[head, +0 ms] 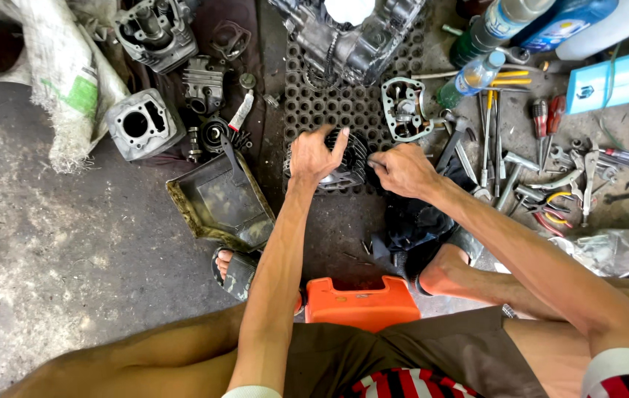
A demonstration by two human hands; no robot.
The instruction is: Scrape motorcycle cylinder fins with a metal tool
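From the head camera I look down at my two hands over a black rubber mat [329,110] full of holes, lying on the floor.

In the middle of the mat sits a dark round engine part [350,163] with thin fins around it. My left hand [316,156] rests on the left side of that engine part, with fingers spread and curled over its top edge, holding it. My right hand [403,169] is at its right side, touching it, with fingers bent in close. I cannot tell if this hand pinches something small.

Just past the engine part, up and to the right, lies a flat metal cover [405,109] with holes in it. Farther up, at the top of the mat, is a big grey engine block [351,37].

To the left of the engine part lies a dirty square tray [220,200]. Beyond the tray stands a grey metal cylinder [141,124] with a round hole.

To the right of the engine part many tools are spread on the floor: screwdrivers [543,118], wrenches [510,180] and pliers [550,210] with red and yellow handles. Well above them stand bottles [477,74] and a blue box [617,77].

Near me, below the engine part, is an orange stool [362,304]. My foot in a sandal [237,271] is just left of it.
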